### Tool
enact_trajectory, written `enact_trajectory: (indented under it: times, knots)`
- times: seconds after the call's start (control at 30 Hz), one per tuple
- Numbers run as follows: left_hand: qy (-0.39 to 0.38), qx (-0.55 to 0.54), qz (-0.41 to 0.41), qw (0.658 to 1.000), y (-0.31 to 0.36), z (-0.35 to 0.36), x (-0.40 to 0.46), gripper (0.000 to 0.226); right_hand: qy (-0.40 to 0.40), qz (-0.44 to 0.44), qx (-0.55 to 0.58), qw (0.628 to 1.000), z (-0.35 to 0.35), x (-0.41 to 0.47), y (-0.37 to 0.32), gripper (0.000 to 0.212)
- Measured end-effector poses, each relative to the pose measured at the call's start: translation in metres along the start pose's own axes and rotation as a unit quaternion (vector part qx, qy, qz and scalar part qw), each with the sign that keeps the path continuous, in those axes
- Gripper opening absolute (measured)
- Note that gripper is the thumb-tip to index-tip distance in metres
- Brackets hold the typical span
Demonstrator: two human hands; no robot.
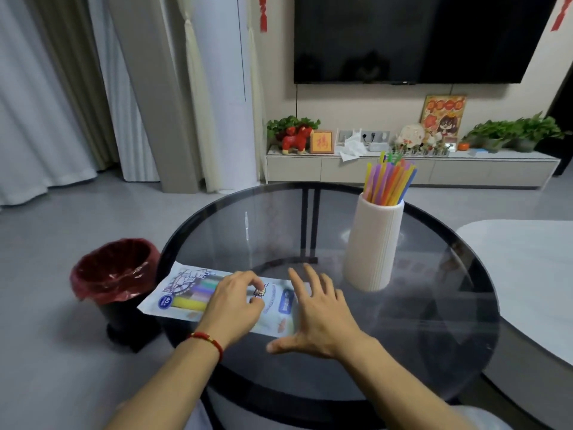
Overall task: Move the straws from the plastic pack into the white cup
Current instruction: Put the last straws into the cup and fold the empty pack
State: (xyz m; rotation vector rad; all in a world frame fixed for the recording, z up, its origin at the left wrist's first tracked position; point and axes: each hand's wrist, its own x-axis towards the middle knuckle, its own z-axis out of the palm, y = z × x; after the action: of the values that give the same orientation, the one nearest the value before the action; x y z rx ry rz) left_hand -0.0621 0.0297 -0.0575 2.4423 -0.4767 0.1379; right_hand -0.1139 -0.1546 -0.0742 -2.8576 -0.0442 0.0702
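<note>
My left hand (231,301) pinched the plastic pack (217,297) flat on the counter (434,321) while my right hand (319,311) hovered spread and empty; best to pin the pack, then draw the remaining straws (193,294) toward the white cup (373,246).

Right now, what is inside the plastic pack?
A few straws show at the left end of the plastic pack: yellow, green, purple. The left hand covers the middle, so the count stays unknown.

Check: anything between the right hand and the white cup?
Nothing: the head view shows only bare glass table between the right hand and the white cup.
</note>
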Motion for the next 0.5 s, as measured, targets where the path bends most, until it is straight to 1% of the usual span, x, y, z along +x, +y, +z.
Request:
enact_trajectory:
  times: [0.07, 0.13, 0.2, 0.3, 0.37, 0.4, 0.43, 0.47, 0.5]
  knots:
    - [-0.001, -0.009, 0.005, 1.0, -0.001, 0.0, -0.001, 0.016, -0.008, -0.021, -0.003, 1.0, 0.005, 0.006, 0.0, 0.141]
    - [0.01, -0.017, 0.01, 1.0, -0.001, 0.003, -0.001, 0.015, -0.003, -0.025, 0.008, 1.0, 0.008, 0.009, 0.003, 0.131]
    - [0.066, -0.012, 0.013, 0.998, -0.001, 0.002, -0.001, 0.013, 0.033, -0.036, 0.005, 0.999, 0.008, 0.01, 0.003, 0.122]
    - [0.172, -0.001, 0.025, 0.985, 0.003, -0.007, 0.0, 0.012, 0.089, -0.046, 0.027, 0.995, 0.003, 0.009, 0.006, 0.116]
    - [0.235, -0.018, 0.033, 0.971, 0.007, -0.012, -0.003, 0.017, 0.12, -0.042, 0.059, 0.99, -0.002, 0.007, 0.012, 0.111]
    - [0.251, -0.035, 0.036, 0.967, 0.009, -0.013, -0.005, 0.022, 0.139, -0.039, 0.076, 0.987, -0.003, 0.006, 0.015, 0.108]
    - [0.246, -0.052, 0.032, 0.967, 0.011, -0.014, -0.009, 0.028, 0.161, -0.035, 0.092, 0.982, -0.004, 0.004, 0.018, 0.104]
    - [0.222, -0.072, 0.016, 0.972, 0.015, -0.011, -0.015, 0.036, 0.184, -0.029, 0.107, 0.977, -0.004, 0.003, 0.02, 0.1]
    - [0.18, -0.097, -0.015, 0.979, 0.02, -0.008, -0.021, 0.045, 0.203, -0.021, 0.124, 0.971, -0.004, 0.001, 0.021, 0.096]
